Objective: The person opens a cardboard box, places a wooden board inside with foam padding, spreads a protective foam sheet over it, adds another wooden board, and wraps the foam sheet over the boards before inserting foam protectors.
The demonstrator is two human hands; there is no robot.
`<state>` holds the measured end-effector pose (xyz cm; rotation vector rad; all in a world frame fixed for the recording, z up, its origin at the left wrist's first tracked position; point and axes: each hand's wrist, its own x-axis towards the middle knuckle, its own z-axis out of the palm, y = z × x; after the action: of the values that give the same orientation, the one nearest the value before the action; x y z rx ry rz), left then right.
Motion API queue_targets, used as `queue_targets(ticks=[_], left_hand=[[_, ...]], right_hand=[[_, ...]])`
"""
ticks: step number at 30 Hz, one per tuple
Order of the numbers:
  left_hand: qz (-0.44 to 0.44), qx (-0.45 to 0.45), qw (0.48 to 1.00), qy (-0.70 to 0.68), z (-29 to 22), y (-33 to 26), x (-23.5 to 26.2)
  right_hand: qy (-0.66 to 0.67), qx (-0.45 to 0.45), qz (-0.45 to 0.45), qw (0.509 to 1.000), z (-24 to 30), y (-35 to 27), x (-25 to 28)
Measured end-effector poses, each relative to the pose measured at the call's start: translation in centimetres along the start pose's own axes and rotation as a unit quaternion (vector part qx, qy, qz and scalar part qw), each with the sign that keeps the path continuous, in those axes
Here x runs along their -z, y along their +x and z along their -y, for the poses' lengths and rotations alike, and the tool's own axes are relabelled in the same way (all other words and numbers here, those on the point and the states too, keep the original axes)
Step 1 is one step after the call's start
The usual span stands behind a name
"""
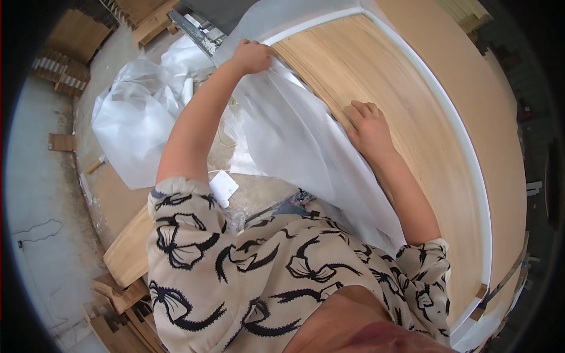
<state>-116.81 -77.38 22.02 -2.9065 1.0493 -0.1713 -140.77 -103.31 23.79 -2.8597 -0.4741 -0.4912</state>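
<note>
A long wood-grain panel [382, 76] lies in front of me on the right, with white edging along its far side. A translucent white foam sheet [294, 123] drapes down over the panel's near edge. My left hand [253, 56] is closed on the foam sheet by the panel's far left corner; its fingertips are partly hidden. My right hand [369, 125] rests on the wood surface by the near edge, fingers slightly bent and apart, with nothing visible in it.
Brown board [471, 100] extends beyond the panel's far side. Crumpled foam wrap [138, 117] heaps on the floor at left, near a small white card [223, 187]. Wooden boards [126, 253] lie at lower left. Stacked cardboard [76, 41] stands by the left wall.
</note>
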Motion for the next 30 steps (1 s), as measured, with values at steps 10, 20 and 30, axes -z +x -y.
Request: queue_targets(ticks=[10,20,30], left_hand=[[-0.047,-0.082,0.995,-0.035,0.8,-1.7,-0.6],[0.024,-0.076,0.993,-0.09,0.0,-1.8,1.2],[-0.151,-0.1,0.974,-0.138,-0.7,-2.8,-0.3]], right_hand=[[-0.015,-0.049,0.202,0.978,-0.1,2.4,-1.4],[-0.067,0.023,0.204,0.976,-0.7,1.2,-1.8],[0.118,-0.111,0.201,0.966,-7.7,-5.3,-0.7]])
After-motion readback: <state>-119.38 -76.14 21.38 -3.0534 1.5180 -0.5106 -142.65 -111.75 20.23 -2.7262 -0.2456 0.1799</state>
